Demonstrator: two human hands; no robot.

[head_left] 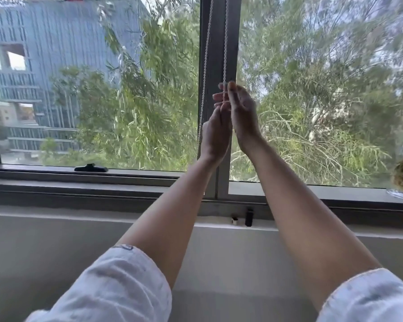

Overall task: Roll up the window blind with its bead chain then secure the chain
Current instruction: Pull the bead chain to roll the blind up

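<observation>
Both hands up on the bead chain at the window's centre post.

R hand (243, 115) & L hand (215, 133) raised close together in front of the window frame (219, 54); the bead chain (225, 43) hangs as two strands down the post. R grip: fingertips pinched on the right strand (motion blur, so just how tight is unclear). L grip: fingers curled loosely around the same strand just below, touching R. Left strand (205, 66) hangs free beside L wrist. Small dark items on sill (249, 217). Rolled white sleeves (116, 284) low in view.
</observation>
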